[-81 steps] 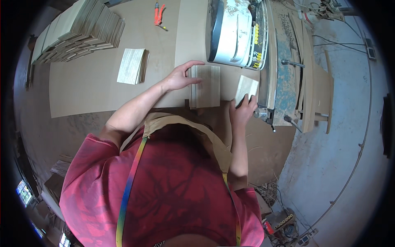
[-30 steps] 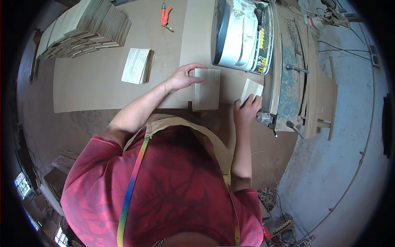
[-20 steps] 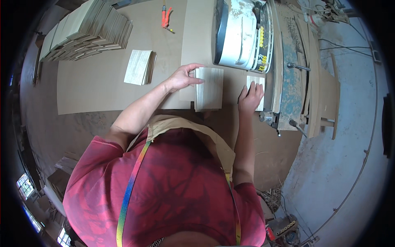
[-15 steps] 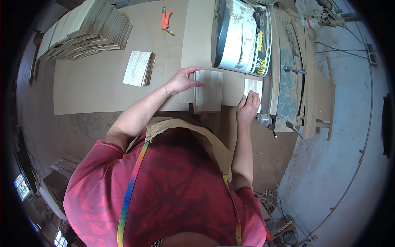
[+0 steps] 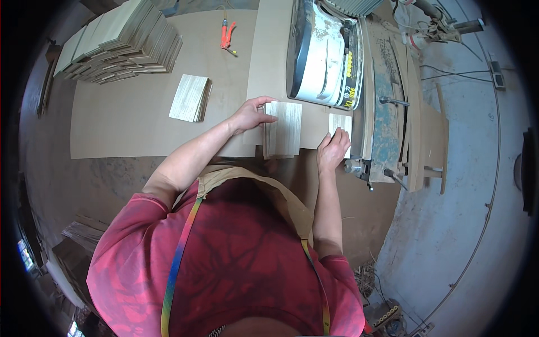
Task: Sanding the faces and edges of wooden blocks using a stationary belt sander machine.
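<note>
A stack of thin, pale wooden boards [image 5: 287,129] hangs partly over the bench's front edge, in front of a white machine. My left hand [image 5: 252,115] grips its left side, with the thumb on the boards and the fingers curled round the far corner. To the right, a single thin wooden board [image 5: 340,121] lies beside the machine's long straight rail. My right hand [image 5: 333,150] holds this board at its left and near part, fingertips pressed on top. The undersides of both hands are hidden.
A white sanding-type machine [image 5: 323,62] with a dark belt side covers the far right of the bench. A small board stack [image 5: 190,98] and a red-handled air gun [image 5: 227,36] lie to the left. Tall board piles [image 5: 120,42] fill the far left. Metal clamp handles [image 5: 394,101] jut out at right.
The whole view has shifted slightly, so the bench and machine appear a little lower and further left. Both hands keep their hold on the boards, with little other visible movement.
</note>
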### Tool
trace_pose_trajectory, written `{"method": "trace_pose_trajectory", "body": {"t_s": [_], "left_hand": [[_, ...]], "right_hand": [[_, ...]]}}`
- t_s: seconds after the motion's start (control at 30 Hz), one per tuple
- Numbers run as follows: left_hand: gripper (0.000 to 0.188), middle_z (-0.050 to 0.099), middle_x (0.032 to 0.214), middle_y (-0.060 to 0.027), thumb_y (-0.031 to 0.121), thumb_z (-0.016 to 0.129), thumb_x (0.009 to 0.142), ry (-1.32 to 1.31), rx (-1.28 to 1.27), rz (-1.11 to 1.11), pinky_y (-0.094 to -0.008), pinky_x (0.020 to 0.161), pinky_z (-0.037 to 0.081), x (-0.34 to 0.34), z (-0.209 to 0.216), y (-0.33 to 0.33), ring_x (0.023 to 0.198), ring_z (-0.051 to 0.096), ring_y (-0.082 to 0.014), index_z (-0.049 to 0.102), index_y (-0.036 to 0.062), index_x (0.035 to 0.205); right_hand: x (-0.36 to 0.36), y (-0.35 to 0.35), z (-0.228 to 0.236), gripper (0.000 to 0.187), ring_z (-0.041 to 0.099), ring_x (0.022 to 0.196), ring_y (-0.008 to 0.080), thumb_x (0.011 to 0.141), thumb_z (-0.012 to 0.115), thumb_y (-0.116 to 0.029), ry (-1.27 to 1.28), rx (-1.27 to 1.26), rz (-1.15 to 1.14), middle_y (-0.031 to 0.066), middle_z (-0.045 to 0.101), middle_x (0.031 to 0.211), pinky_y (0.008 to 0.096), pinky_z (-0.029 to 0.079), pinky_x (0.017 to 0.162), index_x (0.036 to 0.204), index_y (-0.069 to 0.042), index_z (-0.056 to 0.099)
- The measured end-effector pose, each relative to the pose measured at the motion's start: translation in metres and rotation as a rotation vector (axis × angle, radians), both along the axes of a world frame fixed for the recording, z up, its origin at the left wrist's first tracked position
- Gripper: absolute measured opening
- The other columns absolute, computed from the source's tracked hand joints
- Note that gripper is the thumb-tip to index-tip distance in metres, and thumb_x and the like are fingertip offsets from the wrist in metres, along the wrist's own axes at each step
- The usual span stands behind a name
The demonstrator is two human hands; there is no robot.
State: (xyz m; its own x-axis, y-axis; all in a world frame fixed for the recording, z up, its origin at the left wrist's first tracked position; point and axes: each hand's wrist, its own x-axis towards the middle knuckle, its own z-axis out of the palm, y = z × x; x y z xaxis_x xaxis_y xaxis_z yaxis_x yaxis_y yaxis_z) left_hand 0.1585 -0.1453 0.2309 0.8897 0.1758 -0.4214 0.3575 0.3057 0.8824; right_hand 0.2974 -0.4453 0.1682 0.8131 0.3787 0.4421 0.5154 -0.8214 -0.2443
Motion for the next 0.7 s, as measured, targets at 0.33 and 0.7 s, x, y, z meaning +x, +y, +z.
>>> {"method": "trace_pose_trajectory", "body": {"t_s": [0.33,0.7], "left_hand": [[0.050,0.071,0.101,0.0027,-0.003,0.080,0.095,-0.001,-0.022,-0.002,-0.0168,0.061,0.049,-0.001,-0.011,0.007,0.071,0.058,-0.0028,0.069,0.0131,0.141],[0.048,0.072,0.104,0.0020,0.000,0.081,0.096,0.011,-0.003,0.007,-0.0179,0.064,0.051,-0.008,-0.013,0.005,0.076,0.062,-0.0040,0.069,0.0128,0.140]], "right_hand": [[0.010,0.011,0.013,0.051,0.057,0.111,0.0385,0.100,0.075,-0.036,-0.074,-0.193,-0.084,0.0234,0.064,0.129,0.0492,0.051,0.101,0.137,-0.001,0.072],[0.010,0.012,0.015,0.046,0.059,0.116,0.0401,0.102,0.072,-0.031,-0.027,-0.023,-0.037,0.0235,0.065,0.134,0.0505,0.050,0.106,0.139,-0.003,0.073]]}}
